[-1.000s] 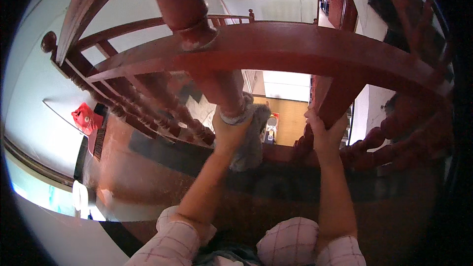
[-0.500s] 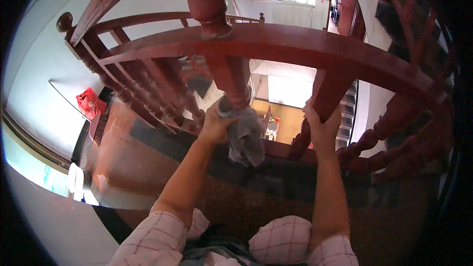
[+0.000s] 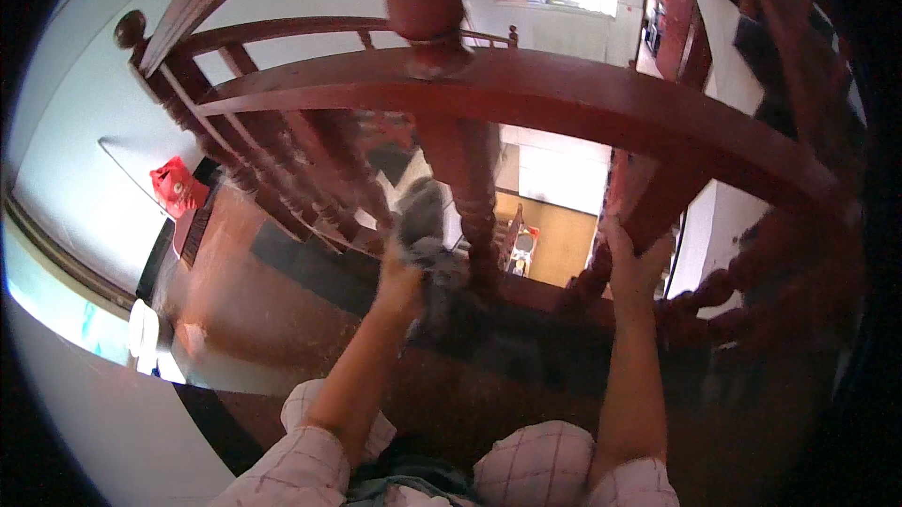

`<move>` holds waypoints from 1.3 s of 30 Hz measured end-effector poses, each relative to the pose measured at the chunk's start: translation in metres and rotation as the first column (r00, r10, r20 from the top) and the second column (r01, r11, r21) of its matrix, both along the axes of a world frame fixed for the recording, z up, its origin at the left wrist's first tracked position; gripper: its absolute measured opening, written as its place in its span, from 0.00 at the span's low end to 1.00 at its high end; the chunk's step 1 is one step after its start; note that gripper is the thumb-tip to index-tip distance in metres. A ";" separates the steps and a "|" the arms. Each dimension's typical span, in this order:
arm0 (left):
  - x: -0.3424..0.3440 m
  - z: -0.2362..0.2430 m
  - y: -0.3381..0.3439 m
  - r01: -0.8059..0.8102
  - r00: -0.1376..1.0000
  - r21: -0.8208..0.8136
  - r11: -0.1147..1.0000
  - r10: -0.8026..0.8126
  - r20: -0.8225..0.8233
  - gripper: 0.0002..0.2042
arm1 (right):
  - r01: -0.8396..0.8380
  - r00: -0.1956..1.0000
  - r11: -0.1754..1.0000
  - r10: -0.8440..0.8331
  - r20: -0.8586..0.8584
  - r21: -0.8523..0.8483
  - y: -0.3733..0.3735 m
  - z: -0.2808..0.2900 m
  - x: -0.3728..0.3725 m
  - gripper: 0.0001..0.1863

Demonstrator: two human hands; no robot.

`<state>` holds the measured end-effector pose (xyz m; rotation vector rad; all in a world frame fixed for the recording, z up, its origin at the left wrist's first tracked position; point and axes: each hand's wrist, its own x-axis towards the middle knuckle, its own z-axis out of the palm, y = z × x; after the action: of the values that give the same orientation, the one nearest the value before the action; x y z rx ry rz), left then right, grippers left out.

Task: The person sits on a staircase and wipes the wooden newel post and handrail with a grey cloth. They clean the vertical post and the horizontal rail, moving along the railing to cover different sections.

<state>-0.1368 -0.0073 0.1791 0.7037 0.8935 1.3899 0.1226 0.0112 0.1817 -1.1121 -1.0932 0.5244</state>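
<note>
Your left hand (image 3: pixel 400 274) and gray rag (image 3: pixel 421 216) have shifted left off the middle post (image 3: pixel 460 159), now just beside it. Left grasps bunched rag; right hand (image 3: pixel 637 261) grips the right post (image 3: pixel 669 202). Loose cloth could snag, or drop if your hold slackens.

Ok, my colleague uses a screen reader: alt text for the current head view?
A person's left hand holds a crumpled grey cloth beside a red turned wooden baluster; the right hand grips another red wooden baluster under a red wooden rail.
</note>
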 end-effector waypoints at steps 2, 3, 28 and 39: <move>0.011 -0.034 0.029 0.022 1.000 0.187 0.982 -0.022 0.000 0.26 | -0.014 0.999 0.998 0.017 -0.041 0.066 0.002 0.002 -0.003 0.22; 0.014 -0.050 0.043 -0.060 0.995 0.187 0.981 0.074 -0.069 0.22 | -0.035 0.994 0.998 0.040 -0.097 0.055 0.000 0.004 -0.008 0.21; 0.015 -0.003 0.060 -0.036 0.857 0.513 0.857 0.291 -0.426 0.35 | 0.002 0.999 0.985 0.006 -0.047 0.172 0.017 -0.021 0.001 0.06; -0.034 -0.045 -0.030 -0.432 0.864 0.299 0.851 0.485 -0.132 0.24 | -0.082 0.995 0.984 0.089 -0.039 0.157 0.009 0.000 -0.003 0.08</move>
<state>-0.1708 -0.0376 0.1342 0.8789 1.1020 1.9180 0.1198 0.0204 0.1817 -0.9170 -1.1260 0.5206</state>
